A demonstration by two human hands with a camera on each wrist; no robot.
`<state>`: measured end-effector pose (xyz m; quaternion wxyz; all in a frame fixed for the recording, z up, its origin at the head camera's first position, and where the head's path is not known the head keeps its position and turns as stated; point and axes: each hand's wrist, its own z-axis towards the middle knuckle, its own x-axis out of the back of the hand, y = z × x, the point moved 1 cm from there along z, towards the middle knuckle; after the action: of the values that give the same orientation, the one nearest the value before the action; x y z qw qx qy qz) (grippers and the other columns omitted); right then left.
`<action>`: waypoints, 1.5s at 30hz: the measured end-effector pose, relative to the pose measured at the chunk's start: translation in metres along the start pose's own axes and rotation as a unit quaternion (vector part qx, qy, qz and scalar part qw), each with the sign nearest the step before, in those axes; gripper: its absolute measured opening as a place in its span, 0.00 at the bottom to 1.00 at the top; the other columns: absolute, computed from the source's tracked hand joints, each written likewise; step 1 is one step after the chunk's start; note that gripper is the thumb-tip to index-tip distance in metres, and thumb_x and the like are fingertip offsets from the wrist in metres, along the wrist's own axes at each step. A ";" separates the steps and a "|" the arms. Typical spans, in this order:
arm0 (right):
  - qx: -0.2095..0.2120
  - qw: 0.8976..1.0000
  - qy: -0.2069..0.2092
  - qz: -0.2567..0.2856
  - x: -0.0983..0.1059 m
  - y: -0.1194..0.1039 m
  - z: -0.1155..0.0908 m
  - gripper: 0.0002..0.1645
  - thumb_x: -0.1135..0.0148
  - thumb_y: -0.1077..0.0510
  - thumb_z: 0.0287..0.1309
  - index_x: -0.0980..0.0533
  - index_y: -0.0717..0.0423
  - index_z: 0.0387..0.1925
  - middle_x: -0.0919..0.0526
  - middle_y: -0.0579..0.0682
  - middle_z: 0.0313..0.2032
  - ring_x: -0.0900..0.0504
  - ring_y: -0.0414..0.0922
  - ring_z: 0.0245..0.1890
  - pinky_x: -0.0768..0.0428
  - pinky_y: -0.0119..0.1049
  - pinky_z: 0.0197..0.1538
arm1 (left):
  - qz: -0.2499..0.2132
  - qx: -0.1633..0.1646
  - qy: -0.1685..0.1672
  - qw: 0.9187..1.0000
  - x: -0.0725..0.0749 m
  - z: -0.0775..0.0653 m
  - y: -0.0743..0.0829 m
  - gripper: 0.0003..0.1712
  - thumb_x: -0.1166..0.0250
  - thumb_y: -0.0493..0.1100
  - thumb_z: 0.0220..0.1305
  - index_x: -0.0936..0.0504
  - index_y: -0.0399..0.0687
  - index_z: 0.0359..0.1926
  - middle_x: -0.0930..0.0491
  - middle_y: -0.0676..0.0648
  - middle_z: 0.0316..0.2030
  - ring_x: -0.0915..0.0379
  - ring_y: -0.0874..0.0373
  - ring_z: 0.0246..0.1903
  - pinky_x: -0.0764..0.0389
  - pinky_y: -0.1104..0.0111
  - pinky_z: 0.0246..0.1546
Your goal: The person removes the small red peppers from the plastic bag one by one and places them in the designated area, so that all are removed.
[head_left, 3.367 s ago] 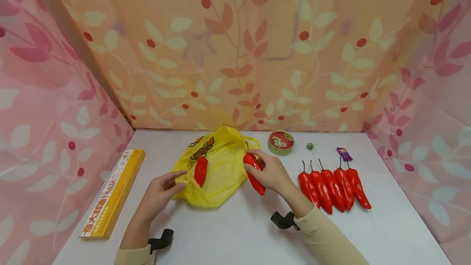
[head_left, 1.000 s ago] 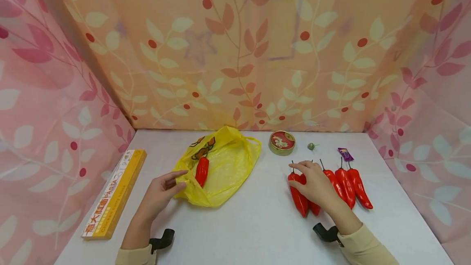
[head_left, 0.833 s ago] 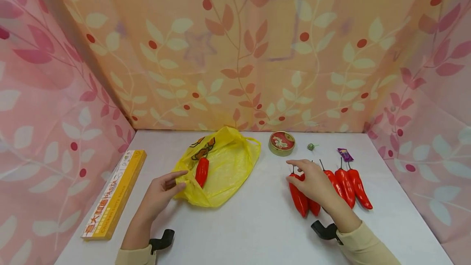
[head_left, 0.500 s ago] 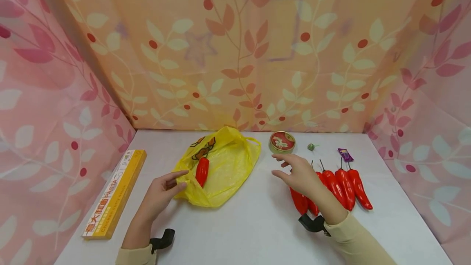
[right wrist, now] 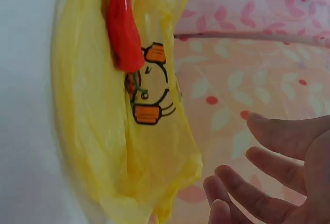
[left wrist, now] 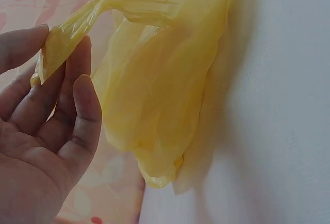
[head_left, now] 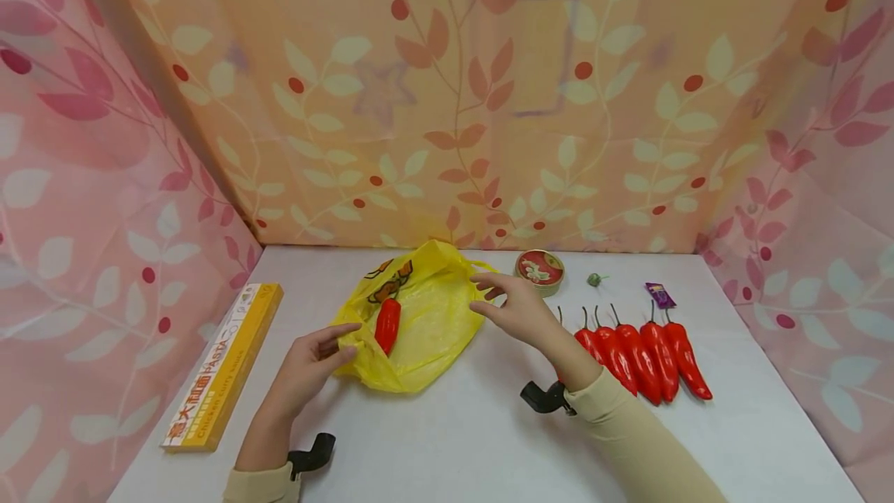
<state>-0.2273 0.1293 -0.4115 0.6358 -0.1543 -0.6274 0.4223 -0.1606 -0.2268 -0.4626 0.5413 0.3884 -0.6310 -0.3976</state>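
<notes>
My left hand (head_left: 305, 363) pinches the near left edge of a yellow plastic bag (head_left: 436, 317) between thumb and fingers; the left wrist view shows the gathered film in that pinch (left wrist: 56, 48). The bag lies with its mouth spread, and one red chili pepper (head_left: 387, 326) shows inside. In the right wrist view the same chili (right wrist: 124, 28) lies by the cartoon print. My right hand (head_left: 517, 309) hovers at the bag's right edge, fingers spread and holding nothing. Right of it, several red chilies (head_left: 639, 363) lie in a row, the leftmost mostly hidden behind my right forearm.
A yellow and white pasta box (head_left: 223, 367) lies at the left. Behind the right hand stands a round red-lidded tin (head_left: 540, 268). A small green item (head_left: 594, 279) and a purple packet (head_left: 660, 295) lie at the back right. Patterned cloth walls (head_left: 461, 99) enclose the table.
My right hand held a chili by the bag, laid it at the row's left end, released it, and moved back left to the bag. My left hand keeps its hold.
</notes>
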 end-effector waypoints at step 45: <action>-0.081 0.987 -0.121 0.066 -0.158 -0.011 0.102 0.26 0.26 0.47 0.58 0.18 0.49 0.56 0.15 0.50 0.42 0.21 0.42 0.33 0.20 0.31 0.33 | 0.007 -0.005 0.003 1.000 -0.002 0.002 -0.004 0.26 0.32 0.51 0.67 0.20 0.54 0.64 0.21 0.43 0.62 0.21 0.50 0.56 0.19 0.74 0.49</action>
<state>-0.2958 -0.0262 -0.4920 0.5113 -0.1939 -0.7203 0.4268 -0.1625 -0.2261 -0.4676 0.5479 0.3828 -0.6299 -0.3956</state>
